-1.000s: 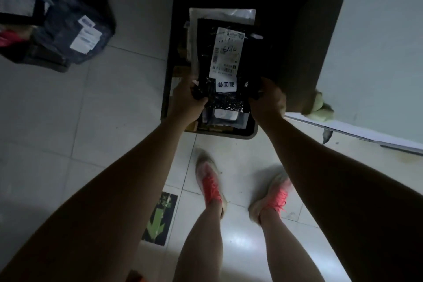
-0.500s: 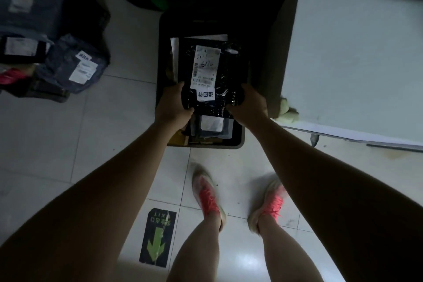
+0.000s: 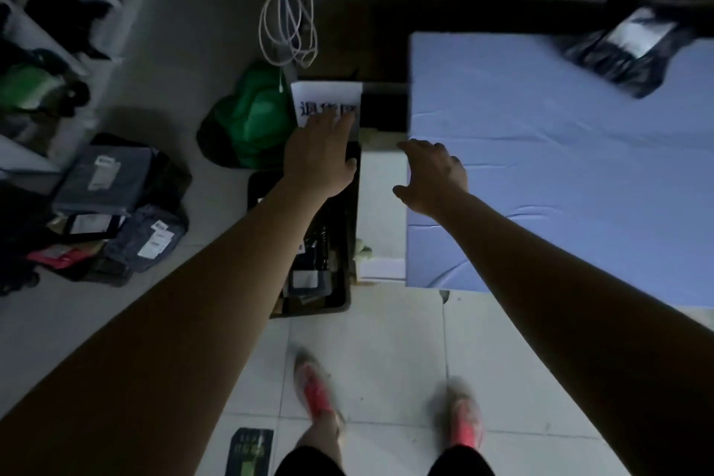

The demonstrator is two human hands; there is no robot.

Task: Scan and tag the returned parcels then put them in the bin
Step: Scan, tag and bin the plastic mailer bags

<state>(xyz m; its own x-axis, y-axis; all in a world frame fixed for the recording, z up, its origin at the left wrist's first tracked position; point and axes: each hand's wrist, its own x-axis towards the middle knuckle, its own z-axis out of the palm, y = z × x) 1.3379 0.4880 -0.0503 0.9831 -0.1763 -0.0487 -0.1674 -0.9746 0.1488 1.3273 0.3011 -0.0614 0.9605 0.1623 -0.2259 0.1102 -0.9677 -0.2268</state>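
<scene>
Shelving: racks (image 3: 58, 15) along the left wall, dim and blurred.
Floor: pale tiles (image 3: 386, 344) in low light, with a green-arrow sticker (image 3: 249, 452) at the near edge, left of two pink shoes (image 3: 315, 394).
Floor pile: grey and dark bagged parcels (image 3: 116, 201) with white labels, heaped at the left, well apart from the bin.
Green bag: a lump (image 3: 251, 120) on the floor just beyond the bin's far left corner.
Cables: white loops (image 3: 288, 15) hang above the green bag.
Sign: a white sheet (image 3: 328, 95) with dark characters, past the bin's far end.
Bin: a black tub (image 3: 255, 185) on the floor, just beside the table's left edge.
Binned parcels: dark bags with white labels (image 3: 309, 276) lie inside, towards the near end.
Table: a blue cover (image 3: 560, 185), with a black parcel (image 3: 626, 50) near the far right corner.
Left hand: (image 3: 320, 156) palm down over the bin's far end, fingers straight and together, holding nothing; contact with the sign cannot be told.
Right hand: (image 3: 432, 178) above the table's left edge, fingers apart and loosely bent, holding nothing.
</scene>
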